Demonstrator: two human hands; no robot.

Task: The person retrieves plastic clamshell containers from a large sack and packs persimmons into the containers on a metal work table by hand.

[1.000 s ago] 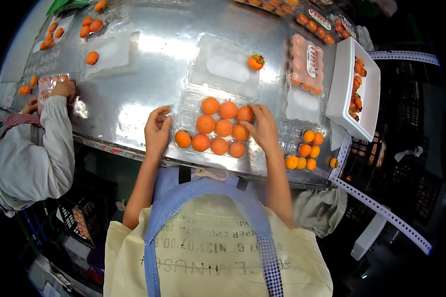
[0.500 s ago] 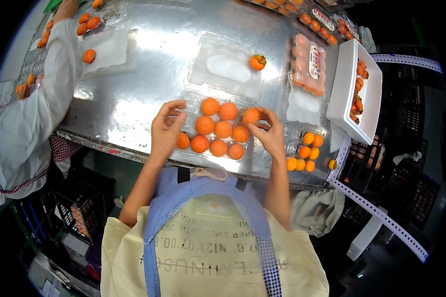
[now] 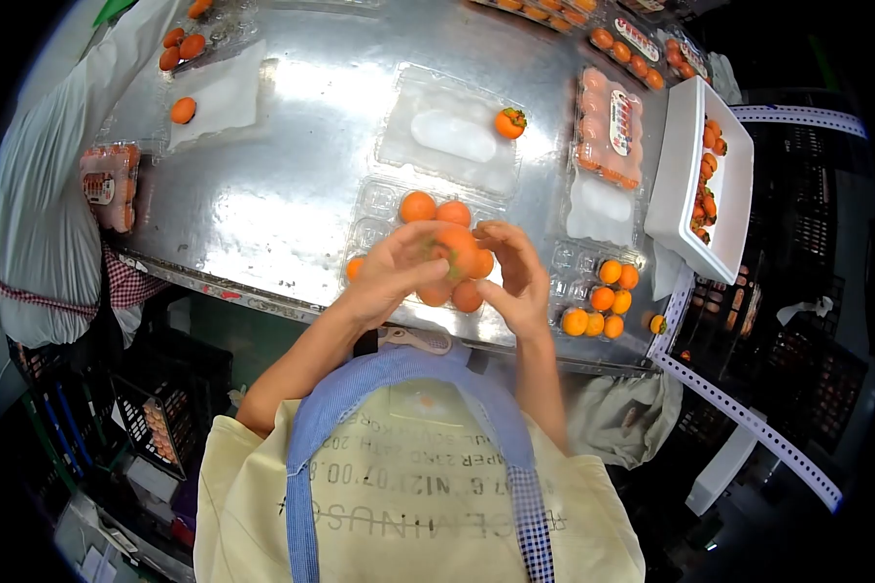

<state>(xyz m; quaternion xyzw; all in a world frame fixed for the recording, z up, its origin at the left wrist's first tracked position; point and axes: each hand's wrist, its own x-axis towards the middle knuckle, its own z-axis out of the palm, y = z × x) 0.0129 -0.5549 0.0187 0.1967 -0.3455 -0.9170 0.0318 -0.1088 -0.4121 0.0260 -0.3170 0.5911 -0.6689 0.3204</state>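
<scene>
Persimmon (image 3: 456, 249) (blurred) between the hands (image 3: 389, 274) (image 3: 519, 284)

Two bare hands meet near the center of the head view, left hand (image 3: 389, 275) and right hand (image 3: 520, 287) turned toward each other. The left forearm (image 3: 297, 360) slants inward from a bent elbow, its hand curled in a grip, thumb (image 3: 424, 278) below the fingers (image 3: 416, 231). The right forearm (image 3: 542, 389) rises more steeply, its hand cupped and open, fingers (image 3: 504, 236) arched above a spread thumb (image 3: 497, 300). Whether the fingertips of the two hands touch is unclear.
</scene>
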